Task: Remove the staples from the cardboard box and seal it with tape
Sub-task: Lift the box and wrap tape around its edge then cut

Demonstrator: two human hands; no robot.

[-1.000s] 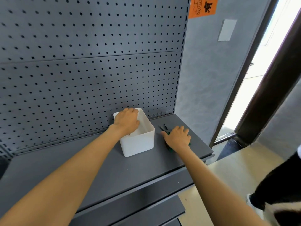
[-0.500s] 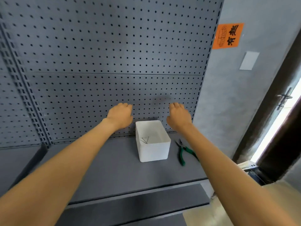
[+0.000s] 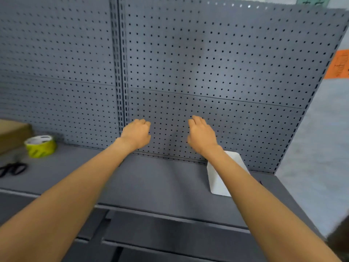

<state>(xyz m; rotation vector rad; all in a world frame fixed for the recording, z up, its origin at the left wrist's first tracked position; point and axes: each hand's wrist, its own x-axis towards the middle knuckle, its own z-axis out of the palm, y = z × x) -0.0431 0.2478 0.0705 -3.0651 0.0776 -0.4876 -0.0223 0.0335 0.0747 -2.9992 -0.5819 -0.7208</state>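
Your left hand hangs loosely curled and your right hand relaxed, both holding nothing, raised before the pegboard. The tape roll and cardboard box lie well off to your left, so your left hand is nearer.

You have two hands up before the pegboard: one left hand and one right hand. On the shelf you can count one tape roll, one pair of scissors, one white bin (partly behind your forearm), and one cardboard box at the left edge.
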